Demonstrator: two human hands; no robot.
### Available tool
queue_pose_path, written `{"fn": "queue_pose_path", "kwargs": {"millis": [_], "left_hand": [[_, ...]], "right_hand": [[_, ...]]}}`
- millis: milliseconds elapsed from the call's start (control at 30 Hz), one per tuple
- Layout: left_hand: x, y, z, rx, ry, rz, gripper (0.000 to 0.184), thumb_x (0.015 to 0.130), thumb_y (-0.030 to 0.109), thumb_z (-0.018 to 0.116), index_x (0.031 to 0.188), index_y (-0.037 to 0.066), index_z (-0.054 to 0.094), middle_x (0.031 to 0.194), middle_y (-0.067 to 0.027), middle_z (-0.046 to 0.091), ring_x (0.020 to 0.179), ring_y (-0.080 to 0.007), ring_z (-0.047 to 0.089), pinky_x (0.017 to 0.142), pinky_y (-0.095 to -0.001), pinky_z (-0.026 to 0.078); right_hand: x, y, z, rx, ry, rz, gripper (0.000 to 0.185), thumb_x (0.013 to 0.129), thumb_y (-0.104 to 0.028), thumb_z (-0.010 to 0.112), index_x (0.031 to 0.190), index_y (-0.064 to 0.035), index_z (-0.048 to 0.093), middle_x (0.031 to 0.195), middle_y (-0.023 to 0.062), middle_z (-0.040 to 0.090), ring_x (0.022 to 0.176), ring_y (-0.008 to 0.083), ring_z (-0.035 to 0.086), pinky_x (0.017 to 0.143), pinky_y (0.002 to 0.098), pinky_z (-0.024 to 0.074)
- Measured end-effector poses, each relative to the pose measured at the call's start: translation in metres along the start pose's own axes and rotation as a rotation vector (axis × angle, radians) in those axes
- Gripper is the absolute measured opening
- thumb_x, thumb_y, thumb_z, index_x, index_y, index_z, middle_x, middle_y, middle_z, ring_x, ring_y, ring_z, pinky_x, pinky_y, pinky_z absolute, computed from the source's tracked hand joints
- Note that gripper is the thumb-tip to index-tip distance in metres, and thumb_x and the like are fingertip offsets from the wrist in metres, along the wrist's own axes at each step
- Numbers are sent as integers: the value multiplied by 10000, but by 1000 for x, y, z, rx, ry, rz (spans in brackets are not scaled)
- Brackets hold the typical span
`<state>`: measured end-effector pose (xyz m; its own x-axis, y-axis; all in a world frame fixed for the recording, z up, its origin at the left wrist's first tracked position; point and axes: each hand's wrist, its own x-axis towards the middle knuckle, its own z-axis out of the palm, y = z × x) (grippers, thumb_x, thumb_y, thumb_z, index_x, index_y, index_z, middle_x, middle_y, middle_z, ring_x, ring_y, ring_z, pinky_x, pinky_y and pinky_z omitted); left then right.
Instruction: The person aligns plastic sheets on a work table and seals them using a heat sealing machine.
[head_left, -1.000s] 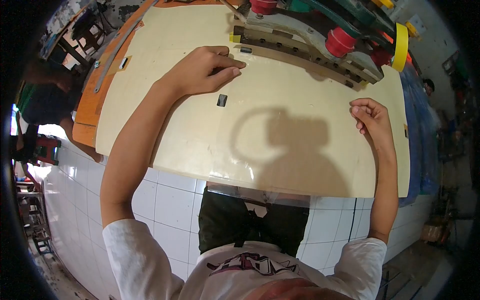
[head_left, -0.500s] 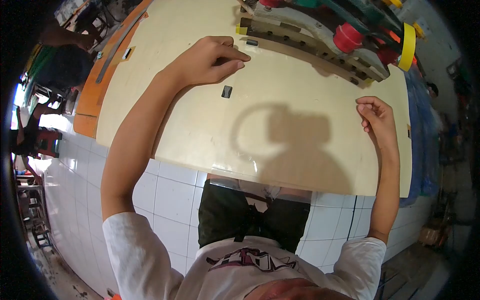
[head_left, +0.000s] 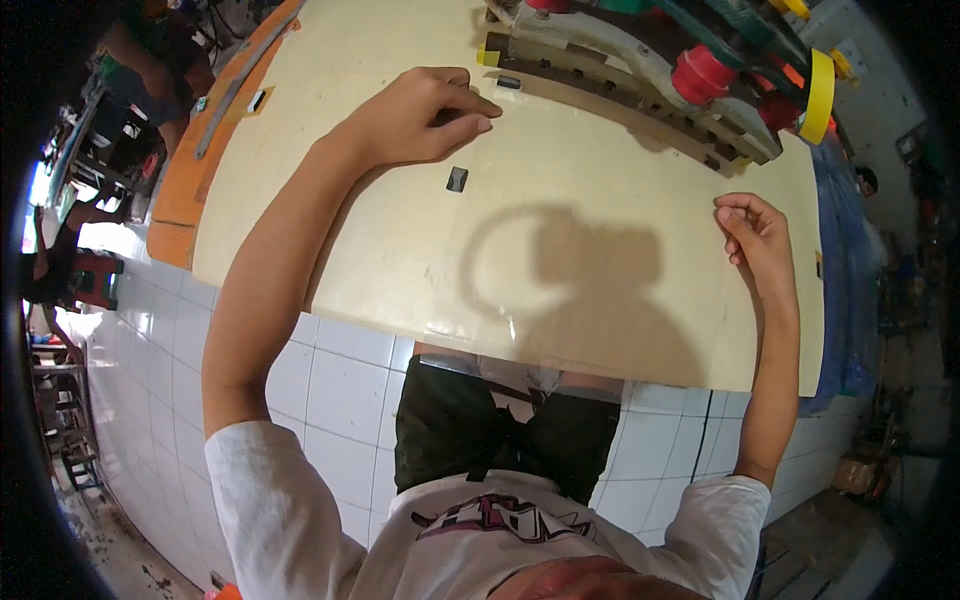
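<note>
My left hand [head_left: 430,115] rests on the cream-coloured table top [head_left: 400,250]. Its thumb and forefinger stretch to the right with a gap between them, and the other fingers are partly hidden. Just below it is a small dark rectangle [head_left: 457,179], flat on the surface. Another small dark piece [head_left: 509,83] lies just right of my left hand, beside the long bar. Near the right edge, my right hand [head_left: 755,232] has curled fingers with the thumb pressed against them. Whether anything thin is between them cannot be made out.
A long metal bar [head_left: 610,97] with holes spans the upper right. Above it is a green frame [head_left: 725,35] with red knobs [head_left: 703,74] and a yellow ring [head_left: 817,95]. A metal strip [head_left: 240,85] lies on the orange edge [head_left: 172,235]. Another person [head_left: 160,70] is at upper left.
Both my hands stay in nearly the same place and pose. The view shifts slightly. At upper left, the other person has changed position and more of the legs shows.
</note>
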<state>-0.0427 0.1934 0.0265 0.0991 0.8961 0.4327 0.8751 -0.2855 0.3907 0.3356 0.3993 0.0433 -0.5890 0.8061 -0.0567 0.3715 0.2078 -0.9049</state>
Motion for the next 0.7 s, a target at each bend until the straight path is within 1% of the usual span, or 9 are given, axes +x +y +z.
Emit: {"fn": "queue_pose_path", "kwargs": {"millis": [100, 233, 300, 533, 600, 667, 700], "left_hand": [[-2, -1, 1, -9, 5, -47, 234, 864, 150, 653, 1043, 20, 731, 684, -130, 530, 636, -253, 519, 593, -382, 430], [-1, -1, 1, -7, -5, -53, 237, 864, 151, 655, 1047, 22, 731, 689, -131, 533, 636, -254, 518, 594, -380, 431], [-1, 0, 0, -8, -4, -45, 235, 869, 153, 651, 1044, 19, 731, 690, -130, 538, 636, -255, 521, 600, -380, 436], [0, 5, 0, 25, -12, -76, 226, 878, 142, 641, 1034, 5, 729, 734, -135, 573, 677, -252, 564, 622, -370, 457], [1, 8, -2, 38, -33, -116, 231, 883, 140, 640, 1044, -2, 726, 753, -140, 583, 676, -250, 575, 614, -363, 460], [2, 10, -2, 37, -33, -85, 239, 887, 138, 636, 1053, -10, 723, 750, -142, 582, 650, -241, 565, 596, -358, 452], [2, 12, -2, 25, -27, -117, 239, 887, 138, 636, 1052, -13, 722, 744, -139, 576, 638, -235, 550, 589, -357, 443]], "right_hand": [[1, 0, -1, 3, 8, 19, 124, 915, -109, 663, 1007, -26, 670, 676, -49, 557, 505, 18, 466, 423, 174, 369], [-1, -1, 1, 12, 10, 11, 119, 914, -111, 662, 997, -27, 671, 673, -51, 548, 502, 22, 465, 419, 175, 366], [-1, -2, 3, -47, 21, -14, 123, 911, -103, 661, 999, -18, 670, 669, -47, 544, 497, 27, 465, 414, 179, 362], [0, 5, 1, -50, 34, -51, 147, 903, -91, 665, 1006, 14, 667, 667, -29, 548, 497, 27, 463, 408, 191, 358], [-1, 3, 3, -38, 37, -60, 142, 900, -85, 666, 999, 17, 672, 657, -29, 547, 498, 25, 461, 409, 192, 357], [0, 6, 2, -38, 46, -49, 145, 898, -80, 668, 1002, 20, 675, 649, -32, 545, 497, 23, 455, 412, 191, 351], [0, 5, 3, -28, 47, -45, 150, 896, -79, 669, 1006, 22, 676, 648, -31, 546, 495, 22, 452, 413, 191, 348]]}}
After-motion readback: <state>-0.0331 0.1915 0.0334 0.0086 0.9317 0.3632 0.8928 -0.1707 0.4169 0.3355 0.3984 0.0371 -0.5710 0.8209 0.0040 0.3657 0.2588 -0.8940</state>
